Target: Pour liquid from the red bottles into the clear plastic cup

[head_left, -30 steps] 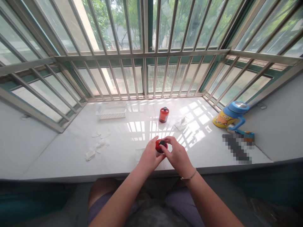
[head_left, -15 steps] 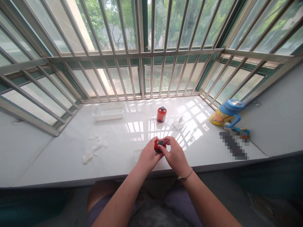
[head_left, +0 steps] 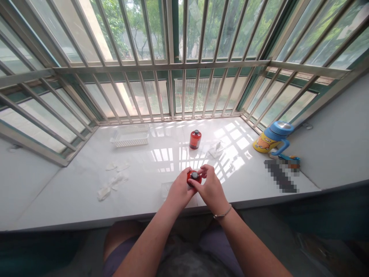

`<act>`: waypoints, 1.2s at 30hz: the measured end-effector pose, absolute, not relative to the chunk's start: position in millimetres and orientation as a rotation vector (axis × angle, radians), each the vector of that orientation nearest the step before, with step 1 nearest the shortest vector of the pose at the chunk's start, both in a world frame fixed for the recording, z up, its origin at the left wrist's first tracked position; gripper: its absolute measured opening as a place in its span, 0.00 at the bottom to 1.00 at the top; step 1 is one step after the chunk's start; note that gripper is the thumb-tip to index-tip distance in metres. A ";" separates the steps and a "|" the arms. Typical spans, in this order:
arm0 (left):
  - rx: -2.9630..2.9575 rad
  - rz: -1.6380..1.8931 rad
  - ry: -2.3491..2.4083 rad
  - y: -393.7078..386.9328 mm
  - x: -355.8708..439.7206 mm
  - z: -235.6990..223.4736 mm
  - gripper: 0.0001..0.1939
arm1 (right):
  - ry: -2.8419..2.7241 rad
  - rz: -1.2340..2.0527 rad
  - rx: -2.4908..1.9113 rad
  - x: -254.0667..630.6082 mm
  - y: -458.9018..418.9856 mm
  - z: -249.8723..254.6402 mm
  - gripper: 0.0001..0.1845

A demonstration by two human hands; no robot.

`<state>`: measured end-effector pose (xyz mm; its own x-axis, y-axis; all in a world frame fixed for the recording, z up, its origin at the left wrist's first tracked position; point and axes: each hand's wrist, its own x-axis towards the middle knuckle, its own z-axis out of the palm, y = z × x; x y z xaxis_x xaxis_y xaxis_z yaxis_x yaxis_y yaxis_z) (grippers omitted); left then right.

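A small red bottle with a black cap is between my hands near the front of the white ledge. My left hand wraps round its left side. From the right, my right hand touches the bottle, thumb at the front below the cap and curled fingers by the far right side. The cap's top shows uncovered. Farther back, a second red bottle with a black cap stands upright.
A white perforated basket sits at the back left. Crumpled white tissues lie left, and a clear tray sits beside my left hand. Toward the right are a small white piece and a blue-yellow flask. Metal bars line the window.
My right thumb and fingers have shifted off the cap toward the bottle's right side, leaving the cap more visible. My left hand keeps its hold. The whole view has shifted slightly.
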<state>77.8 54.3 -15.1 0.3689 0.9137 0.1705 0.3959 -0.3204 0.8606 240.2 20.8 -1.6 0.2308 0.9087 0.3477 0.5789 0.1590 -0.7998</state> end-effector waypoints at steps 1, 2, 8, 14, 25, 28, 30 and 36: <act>1.882 0.873 1.140 54.5 77.8 -15.9 0.39 | -1.443 0.411 -1.532 238.7 18.9 -1.3 0.34; 1.880 0.865 1.143 54.8 77.8 -16.5 0.41 | -1.429 0.400 -1.525 237.3 16.7 -0.8 0.37; 1.873 0.875 1.152 55.1 77.9 -15.3 0.41 | -1.429 0.562 -1.364 236.6 4.4 -0.4 0.39; 1.872 0.856 1.168 53.3 78.0 -11.2 0.39 | -1.368 0.485 -1.513 243.9 0.6 -3.9 0.35; 1.856 0.868 1.175 53.4 78.5 -11.0 0.39 | -1.352 0.558 -1.402 239.5 6.3 -8.6 0.24; 1.845 0.873 1.178 53.1 78.9 -9.8 0.41 | -1.402 0.575 -1.380 239.3 8.4 -7.6 0.25; 1.845 0.882 1.182 52.5 79.6 -10.3 0.40 | -1.423 0.586 -1.394 238.5 9.1 -5.3 0.24; 1.877 0.968 1.223 47.9 85.5 -17.4 0.37 | -1.308 0.558 -1.535 237.1 13.2 -2.5 0.23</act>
